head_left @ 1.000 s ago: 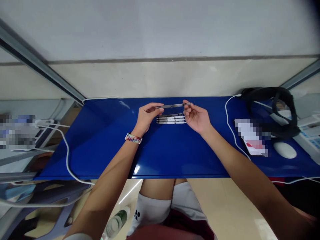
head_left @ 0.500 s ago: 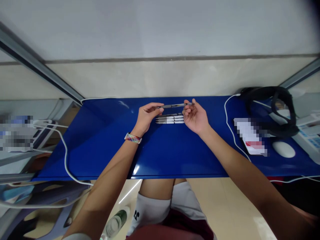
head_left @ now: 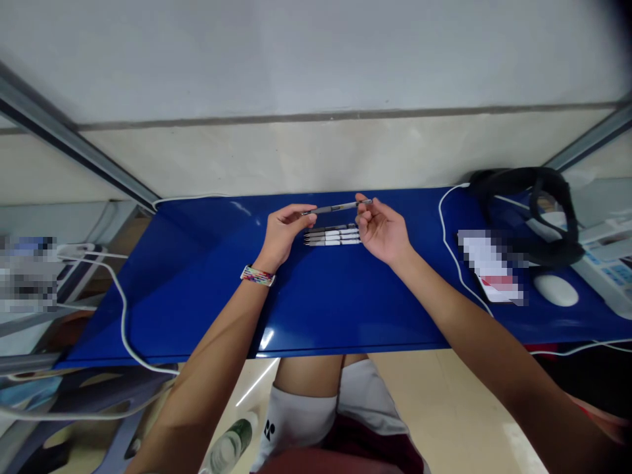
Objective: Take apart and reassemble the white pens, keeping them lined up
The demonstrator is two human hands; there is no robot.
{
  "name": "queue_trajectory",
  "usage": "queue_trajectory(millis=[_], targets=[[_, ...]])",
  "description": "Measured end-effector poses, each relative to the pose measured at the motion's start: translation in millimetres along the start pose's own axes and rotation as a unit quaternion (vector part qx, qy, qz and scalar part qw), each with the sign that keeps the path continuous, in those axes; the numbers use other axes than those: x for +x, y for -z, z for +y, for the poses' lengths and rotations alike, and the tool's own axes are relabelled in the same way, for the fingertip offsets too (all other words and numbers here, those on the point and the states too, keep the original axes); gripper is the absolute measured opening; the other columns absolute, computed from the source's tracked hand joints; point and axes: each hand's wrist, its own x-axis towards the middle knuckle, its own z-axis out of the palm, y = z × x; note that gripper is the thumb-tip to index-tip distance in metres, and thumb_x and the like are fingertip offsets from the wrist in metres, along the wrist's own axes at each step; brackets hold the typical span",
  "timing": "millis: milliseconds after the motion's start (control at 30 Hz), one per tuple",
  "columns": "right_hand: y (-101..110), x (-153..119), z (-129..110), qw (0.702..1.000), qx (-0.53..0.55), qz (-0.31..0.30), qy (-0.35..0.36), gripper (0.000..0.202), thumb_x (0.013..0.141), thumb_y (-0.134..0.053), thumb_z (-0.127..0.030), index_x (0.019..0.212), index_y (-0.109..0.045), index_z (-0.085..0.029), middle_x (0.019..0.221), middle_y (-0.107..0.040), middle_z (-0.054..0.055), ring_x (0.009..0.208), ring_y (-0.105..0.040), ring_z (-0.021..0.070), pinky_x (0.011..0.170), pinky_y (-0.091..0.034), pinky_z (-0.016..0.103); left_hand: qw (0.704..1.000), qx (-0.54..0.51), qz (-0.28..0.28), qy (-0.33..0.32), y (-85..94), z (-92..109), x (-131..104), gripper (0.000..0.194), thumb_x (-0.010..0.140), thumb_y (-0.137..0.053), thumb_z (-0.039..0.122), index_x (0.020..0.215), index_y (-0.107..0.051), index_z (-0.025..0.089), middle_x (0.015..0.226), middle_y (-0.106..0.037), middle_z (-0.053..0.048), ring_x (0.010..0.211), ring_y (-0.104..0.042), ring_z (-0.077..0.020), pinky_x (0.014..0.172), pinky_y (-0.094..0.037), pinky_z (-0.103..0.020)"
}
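Observation:
A grey pen is held level above the blue table, one end in each hand. My left hand pinches its left end, and my right hand pinches its right end. Under the held pen, three more pens with white and dark barrels lie side by side on the table between my hands. A coloured band sits on my left wrist.
A white cable runs along the right part of the table past a blurred card, a white mouse and a black strap bundle. A white cable hangs off the left edge. A bottle stands on the floor.
Both hands keep the grey pen between them, and my right fingers have shifted a little along its end. The view has drifted slightly, so the hands sit a bit further left.

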Motion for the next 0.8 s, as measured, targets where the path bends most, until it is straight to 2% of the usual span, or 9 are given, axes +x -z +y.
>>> queue_trajectory(millis=[100,300,467,567,700,800], targets=[[-3.5,-0.4,-3.0,0.997,0.065,-0.002,-0.029,0.012,0.103,-0.072,-0.028,0.111,-0.078,-0.023,0.088,-0.083,-0.002,0.072,-0.077,0.0079,0.078,-0.069,0.017,1.000,-0.002,-0.003,0.001,-0.1,0.4,-0.3,0.026,0.077,-0.097,0.034,0.101,-0.091,0.026,0.082,-0.080,-0.002,0.074,-0.072,-0.0141,0.078,-0.060,-0.030],[-3.6,0.9,-5.9,0.990,0.120,0.024,-0.064,0.014,0.106,-0.063,-0.020,0.108,-0.078,-0.022,0.083,-0.081,-0.004,0.065,-0.075,0.0064,0.072,-0.068,0.015,1.000,-0.010,-0.001,0.004,-2.7,-0.9,-1.1,0.026,0.076,-0.098,0.034,0.100,-0.091,0.025,0.083,-0.081,-0.002,0.074,-0.072,-0.0144,0.077,-0.060,-0.031],[-4.9,-1.3,-2.8,0.989,0.131,0.010,-0.068,0.012,0.105,-0.067,-0.027,0.102,-0.077,-0.021,0.080,-0.080,-0.002,0.063,-0.074,0.0077,0.067,-0.067,0.016,1.000,-0.010,-0.002,0.001,-1.1,-2.9,0.1,0.025,0.077,-0.097,0.033,0.101,-0.091,0.026,0.082,-0.080,-0.002,0.074,-0.072,-0.0141,0.077,-0.060,-0.030],[-4.6,-1.8,-0.9,0.991,0.118,-0.007,-0.058,0.014,0.103,-0.073,-0.033,0.107,-0.077,-0.020,0.083,-0.081,-0.001,0.068,-0.076,0.0089,0.071,-0.069,0.017,1.000,-0.015,0.001,-0.006,0.9,-3.1,1.2,0.025,0.078,-0.097,0.032,0.101,-0.091,0.027,0.082,-0.080,-0.002,0.074,-0.071,-0.0136,0.077,-0.059,-0.030],[-2.2,0.4,0.9,0.993,0.106,-0.010,-0.055,0.009,0.103,-0.073,-0.028,0.104,-0.077,-0.020,0.082,-0.080,-0.003,0.065,-0.073,0.0049,0.072,-0.065,0.012,1.000,-0.015,0.003,-0.006,1.1,-2.2,1.0,0.025,0.078,-0.097,0.032,0.102,-0.091,0.027,0.082,-0.080,-0.002,0.075,-0.072,-0.0139,0.078,-0.059,-0.030],[-2.3,2.0,1.8,0.995,0.097,-0.002,-0.037,0.010,0.105,-0.073,-0.029,0.101,-0.077,-0.021,0.077,-0.078,-0.005,0.063,-0.073,0.0050,0.069,-0.065,0.012,1.000,-0.004,-0.005,-0.003,-1.2,-2.1,-0.3,0.025,0.078,-0.097,0.032,0.102,-0.091,0.027,0.082,-0.080,-0.002,0.074,-0.072,-0.0144,0.076,-0.060,-0.031]])
